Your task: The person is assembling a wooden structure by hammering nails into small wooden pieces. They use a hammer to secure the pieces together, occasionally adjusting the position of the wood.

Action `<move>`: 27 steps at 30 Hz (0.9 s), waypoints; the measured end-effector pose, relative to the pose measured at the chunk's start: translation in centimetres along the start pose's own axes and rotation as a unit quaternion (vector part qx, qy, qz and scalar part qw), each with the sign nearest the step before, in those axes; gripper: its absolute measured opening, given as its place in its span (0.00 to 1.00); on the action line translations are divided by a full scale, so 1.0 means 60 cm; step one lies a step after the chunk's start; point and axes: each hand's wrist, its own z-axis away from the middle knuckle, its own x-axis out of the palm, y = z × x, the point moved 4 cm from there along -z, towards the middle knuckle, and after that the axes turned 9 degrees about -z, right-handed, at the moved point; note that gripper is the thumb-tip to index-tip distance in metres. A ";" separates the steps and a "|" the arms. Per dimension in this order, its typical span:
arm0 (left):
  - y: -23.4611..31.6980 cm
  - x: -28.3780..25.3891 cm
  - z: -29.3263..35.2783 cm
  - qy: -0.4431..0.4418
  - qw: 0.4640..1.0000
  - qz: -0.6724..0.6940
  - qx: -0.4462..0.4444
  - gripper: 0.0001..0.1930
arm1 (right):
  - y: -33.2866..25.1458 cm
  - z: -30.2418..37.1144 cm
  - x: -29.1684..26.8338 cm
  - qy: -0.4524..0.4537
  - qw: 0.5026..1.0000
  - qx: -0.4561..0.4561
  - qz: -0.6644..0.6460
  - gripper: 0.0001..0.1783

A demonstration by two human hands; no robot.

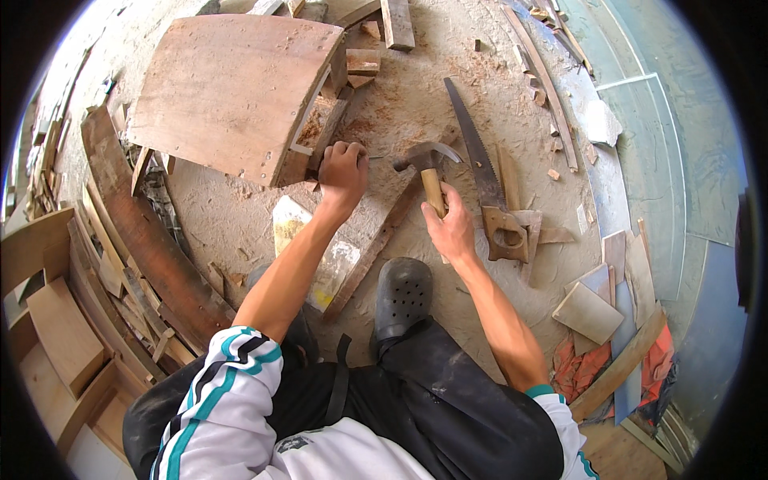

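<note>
My right hand [453, 228] is closed round the wooden handle of a claw hammer [433, 190], whose dark metal head points away from me above the floor. My left hand [343, 178] is curled into a closed grip against the near right corner of a low wooden stool-like piece [236, 88]. That piece has a broad plywood top and boards underneath. Whatever the left fingers pinch is hidden behind the knuckles. Just right of the hammer lies a handsaw [476, 148] with a dark blade and a wooden grip [507, 234].
A long wood strip [376, 240] lies slanted between my feet, beside a paint-stained white slab [308, 240]. Stacked boards [152, 216] fill the left side. Glass sheets [652, 152] lie at the right, near scrap wood [588, 314]. Offcuts and sawdust are scattered on the floor.
</note>
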 end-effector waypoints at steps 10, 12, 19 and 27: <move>0.002 0.004 -0.014 -0.057 0.995 -0.001 -0.083 0.05 | -0.003 -0.019 0.020 -0.003 0.999 -0.032 0.003 0.26; -0.001 0.007 -0.016 -0.060 0.994 -0.004 -0.090 0.06 | -0.009 -0.023 0.028 -0.003 0.998 -0.054 0.026 0.26; -0.002 0.007 -0.021 -0.060 0.992 0.006 -0.111 0.06 | -0.043 -0.032 0.047 0.025 0.977 -0.196 0.079 0.29; -0.009 0.010 -0.019 -0.053 0.993 0.011 -0.102 0.06 | -0.038 -0.040 0.072 -0.033 0.981 -0.158 0.111 0.28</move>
